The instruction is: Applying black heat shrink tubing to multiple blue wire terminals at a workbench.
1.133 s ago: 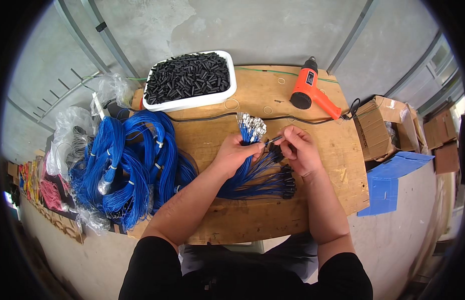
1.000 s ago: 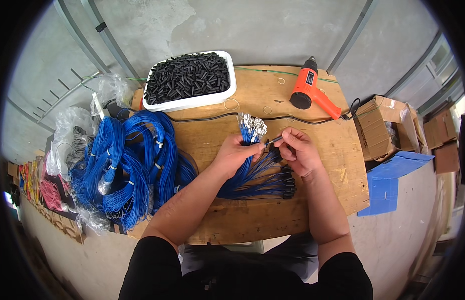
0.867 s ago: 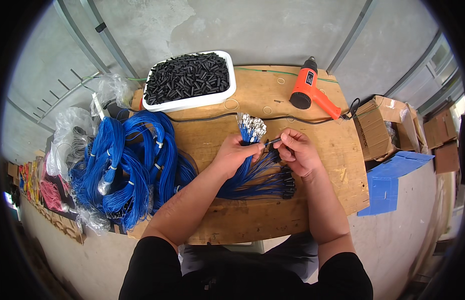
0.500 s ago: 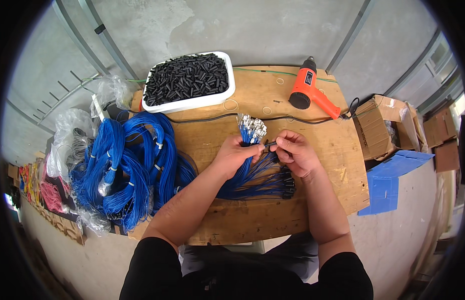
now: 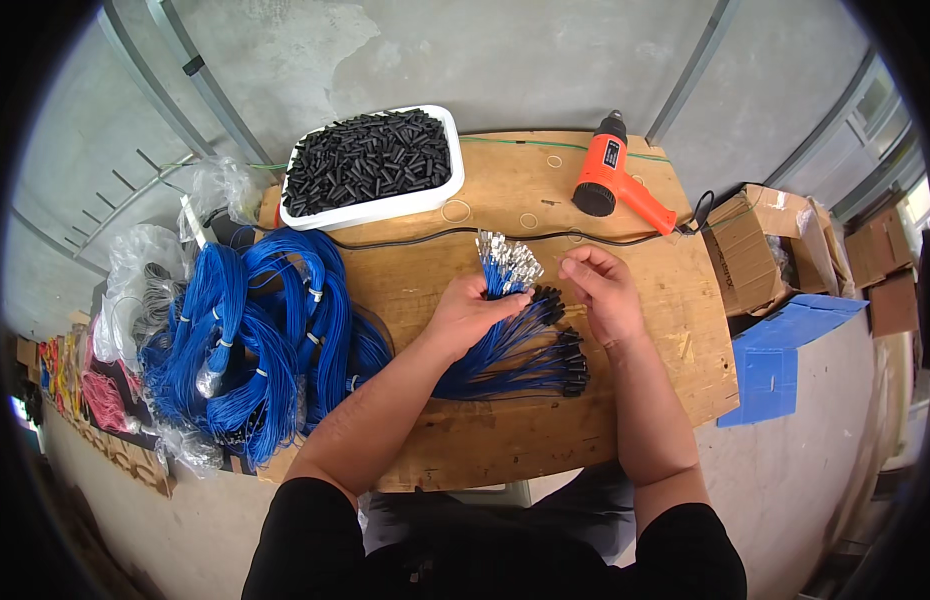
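My left hand (image 5: pixel 469 312) is closed round a bundle of blue wires (image 5: pixel 500 277), whose tips with whitish metal terminals (image 5: pixel 515 254) stand up above the thumb. To the right of this hand, other wire ends carry black sleeves (image 5: pixel 571 366) and fan out over the table. My right hand (image 5: pixel 603 290) is just right of the terminals and apart from them. Its thumb and forefinger are pinched together; whatever may be between them is too small to make out.
A white tub (image 5: pixel 455 185) full of short black tubes stands at the back left of the wooden table (image 5: pixel 665 330). Coils of blue wire (image 5: pixel 255 330) lie at left. An orange heat gun (image 5: pixel 610 175) lies back right; a black cord (image 5: pixel 435 235) crosses behind my hands. Cardboard boxes (image 5: pixel 755 250) stand right.
My right hand has drawn back a little up and right, away from the left. The black sleeve between my fingertips is gone from there; more black sleeves show beside the bundle.
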Available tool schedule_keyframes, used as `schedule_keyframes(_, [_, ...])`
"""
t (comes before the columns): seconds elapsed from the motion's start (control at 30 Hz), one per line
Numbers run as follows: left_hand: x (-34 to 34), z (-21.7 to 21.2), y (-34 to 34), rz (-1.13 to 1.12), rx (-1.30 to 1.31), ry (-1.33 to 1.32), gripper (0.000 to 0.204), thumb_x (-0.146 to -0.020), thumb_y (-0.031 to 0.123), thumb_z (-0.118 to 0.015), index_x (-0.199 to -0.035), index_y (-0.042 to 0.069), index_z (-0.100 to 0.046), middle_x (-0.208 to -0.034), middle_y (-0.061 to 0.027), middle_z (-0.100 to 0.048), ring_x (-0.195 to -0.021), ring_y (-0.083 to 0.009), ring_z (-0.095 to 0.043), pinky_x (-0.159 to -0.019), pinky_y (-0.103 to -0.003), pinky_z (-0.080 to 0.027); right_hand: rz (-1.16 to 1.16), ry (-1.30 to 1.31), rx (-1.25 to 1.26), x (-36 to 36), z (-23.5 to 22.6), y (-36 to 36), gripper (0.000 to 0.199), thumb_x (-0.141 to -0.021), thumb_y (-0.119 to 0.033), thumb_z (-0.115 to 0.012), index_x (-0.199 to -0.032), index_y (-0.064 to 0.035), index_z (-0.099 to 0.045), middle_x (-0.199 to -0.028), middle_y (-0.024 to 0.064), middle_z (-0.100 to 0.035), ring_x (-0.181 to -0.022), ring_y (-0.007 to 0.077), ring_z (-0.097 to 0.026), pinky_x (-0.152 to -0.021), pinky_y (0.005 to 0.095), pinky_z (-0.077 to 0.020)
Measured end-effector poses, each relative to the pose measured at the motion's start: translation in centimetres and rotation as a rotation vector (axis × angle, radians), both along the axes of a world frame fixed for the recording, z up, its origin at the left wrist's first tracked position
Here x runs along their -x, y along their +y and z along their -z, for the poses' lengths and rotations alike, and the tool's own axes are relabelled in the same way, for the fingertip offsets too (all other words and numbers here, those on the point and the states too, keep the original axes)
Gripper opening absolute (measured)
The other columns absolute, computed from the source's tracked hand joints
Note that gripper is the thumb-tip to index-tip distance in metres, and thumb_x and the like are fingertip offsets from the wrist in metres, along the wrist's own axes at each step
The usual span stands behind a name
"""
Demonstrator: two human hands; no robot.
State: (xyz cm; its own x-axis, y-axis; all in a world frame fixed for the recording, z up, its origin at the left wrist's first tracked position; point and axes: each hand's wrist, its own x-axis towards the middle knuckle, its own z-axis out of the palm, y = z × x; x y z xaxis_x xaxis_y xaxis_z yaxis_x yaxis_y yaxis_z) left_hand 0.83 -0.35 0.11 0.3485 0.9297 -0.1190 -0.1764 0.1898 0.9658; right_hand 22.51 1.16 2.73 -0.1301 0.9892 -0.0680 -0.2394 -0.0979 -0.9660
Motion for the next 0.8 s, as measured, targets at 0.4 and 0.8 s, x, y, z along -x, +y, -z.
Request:
schedule_keyframes(0.4, [0.0, 0.3, 0.1, 0.001, 0.019, -0.117, 0.011, -0.090, 0.008, -0.070, -0.097, 0.000, -0.067, -0.080, -0.0023, -0.064, -0.069, -0.0100, -0.058, -0.063, -0.025, -0.047, -0.137, -0.019, -0.074, 1.0, 0.2, -0.5, 0.010, -0.090, -0.002, -0.067, -0.100, -0.0015, -0.066, -0.089, 0.0026, -0.068, -0.081, 0.0067, -0.061, -0.071, 0.0191, -0.0457])
schedule_keyframes(0.8, [-0.1, 0.0, 0.1, -0.064, 0.022, -0.140, 0.009, -0.091, 0.007, -0.068, -0.088, -0.001, -0.066, -0.071, -0.0014, -0.061, -0.062, -0.0082, -0.054, -0.056, -0.025, -0.043, -0.032, 0.579, 0.182, -1.1, 0.7, 1.1, 0.023, -0.088, 0.008, -0.051, -0.108, 0.0028, -0.062, -0.104, 0.0105, -0.066, -0.093, 0.0194, -0.064, -0.083, 0.0259, -0.0530])
